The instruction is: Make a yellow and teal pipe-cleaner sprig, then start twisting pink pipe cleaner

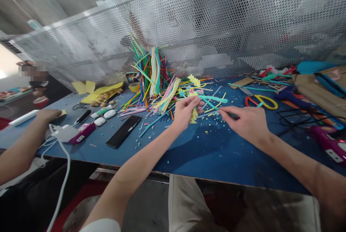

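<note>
My left hand [185,111] is closed in a pinch on a pipe cleaner figure, with yellow fuzzy pieces [194,116] showing below and above the fingers. A turquoise pipe cleaner [209,103] runs from there to my right hand [244,122], whose thumb and forefinger are pressed on its end. Another fuzzy turquoise length [217,99] sticks out to the right from the left fingers. How the pieces join is hidden by my left fingers. Both hands are held above the blue table [200,152].
Bundled pipe cleaners [155,71] stand at the back. Scissors [262,101] lie beyond my right hand, near a purple power strip [328,142] and black cable. A phone [123,131] lies left. Another person's hand [50,115] rests at far left. A perforated metal screen [216,26] rises behind.
</note>
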`<control>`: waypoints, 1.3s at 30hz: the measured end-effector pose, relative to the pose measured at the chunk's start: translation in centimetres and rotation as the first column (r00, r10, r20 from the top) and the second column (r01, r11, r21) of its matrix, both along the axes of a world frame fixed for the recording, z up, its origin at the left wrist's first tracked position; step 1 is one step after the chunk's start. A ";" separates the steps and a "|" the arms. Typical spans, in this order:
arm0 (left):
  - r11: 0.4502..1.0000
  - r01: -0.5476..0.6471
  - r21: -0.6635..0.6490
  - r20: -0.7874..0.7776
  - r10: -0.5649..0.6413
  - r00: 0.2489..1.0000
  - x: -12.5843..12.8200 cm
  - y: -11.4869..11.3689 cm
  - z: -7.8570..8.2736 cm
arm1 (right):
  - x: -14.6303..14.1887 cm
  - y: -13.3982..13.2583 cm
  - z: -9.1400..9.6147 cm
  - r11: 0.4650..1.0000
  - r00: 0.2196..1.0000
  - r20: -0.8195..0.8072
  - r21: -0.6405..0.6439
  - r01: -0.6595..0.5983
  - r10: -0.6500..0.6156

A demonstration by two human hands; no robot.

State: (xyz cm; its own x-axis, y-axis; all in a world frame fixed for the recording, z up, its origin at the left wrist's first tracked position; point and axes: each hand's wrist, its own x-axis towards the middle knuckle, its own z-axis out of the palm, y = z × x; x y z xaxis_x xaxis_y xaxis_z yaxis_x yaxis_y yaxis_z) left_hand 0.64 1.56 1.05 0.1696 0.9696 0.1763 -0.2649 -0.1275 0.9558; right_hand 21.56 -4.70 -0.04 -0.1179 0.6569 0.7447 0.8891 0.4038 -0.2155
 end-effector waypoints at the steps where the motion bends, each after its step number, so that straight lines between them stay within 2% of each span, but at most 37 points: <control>1: 0.999 0.021 -0.041 0.042 -0.019 0.999 0.0 -0.1 0.1 | 0.0 0.1 0.0 0.999 0.999 -0.039 -0.050 -0.021 0.019; 6: 0.983 0.115 -0.145 0.190 -0.087 0.978 0.2 -0.5 0.6 | 0.1 0.8 0.1 0.970 0.983 -0.155 -0.207 -0.131 0.100; 11: 0.972 0.165 -0.166 0.193 -0.132 0.972 0.4 -1.1 0.3 | 0.6 1.7 -0.1 0.938 0.967 -0.232 -0.298 -0.177 0.108; 14: 0.965 0.233 -0.116 0.081 -0.225 0.971 0.5 -1.3 -0.2 | 1.3 2.3 -0.4 0.927 0.959 -0.271 -0.332 -0.173 0.082; 19: 0.939 0.342 0.037 -0.178 -0.331 0.927 -0.2 -1.0 -0.1 | 2.2 2.8 -0.2 0.955 0.961 -0.267 -0.258 -0.148 0.077; 22: 0.881 0.465 0.089 -0.359 -0.407 0.840 -0.8 -0.9 0.7 | 2.4 2.7 0.0 0.969 0.978 -0.202 -0.225 -0.104 0.058; 26: 0.772 0.633 0.055 -0.563 -0.500 0.659 -1.0 -1.2 1.2 | 2.7 2.6 -0.1 0.986 0.994 -0.096 -0.154 -0.064 0.049; 28: 0.746 0.666 0.035 -0.617 -0.508 0.601 -1.0 -1.2 1.1 | 2.8 2.7 -0.2 0.986 0.994 -0.049 -0.133 -0.102 0.096; 32: 0.716 0.696 0.044 -0.689 -0.483 0.541 -1.0 -0.9 0.7 | 3.2 2.6 -0.1 0.968 0.974 -0.028 -0.112 -0.226 0.225; 36: 0.696 0.717 0.043 -0.717 -0.478 0.507 -1.1 -0.7 0.9 | 3.3 2.6 0.3 0.960 0.964 0.014 -0.102 -0.261 0.264; 39: 0.709 0.705 0.004 -0.689 -0.509 0.516 -0.9 -0.9 0.9 | 3.2 2.6 0.5 0.964 0.966 0.013 -0.068 -0.257 0.258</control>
State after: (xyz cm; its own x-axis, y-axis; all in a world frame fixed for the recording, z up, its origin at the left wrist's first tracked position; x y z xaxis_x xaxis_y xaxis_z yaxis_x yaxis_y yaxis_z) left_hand -0.30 0.68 1.91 0.8567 0.5155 0.0143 0.2392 -0.4216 0.8747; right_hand 24.74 -2.09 0.42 -0.3048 0.6493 0.6967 0.7618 0.6053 -0.2309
